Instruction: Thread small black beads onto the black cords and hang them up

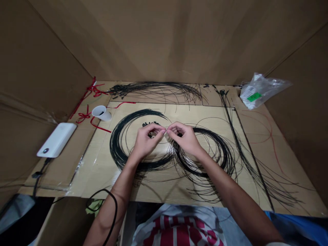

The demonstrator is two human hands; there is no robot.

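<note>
My left hand (146, 139) and my right hand (185, 137) meet at the middle of the cardboard work surface (164, 191), fingertips pinched together on a thin black wire (166, 131). Below the left hand lies a large coil of black wires (120, 150). A second coil of black wires (217, 153) lies under the right hand. A small heap of tiny black parts (150, 125) sits just beyond the left fingers.
A white cup (101, 113) lies on its side at the left, beside red ties (88, 92). A white power bank (56, 139) rests further left with a cable. Loose black strands (159, 89) lie at the back, a plastic bag (258, 90) at the right. Cardboard walls surround everything.
</note>
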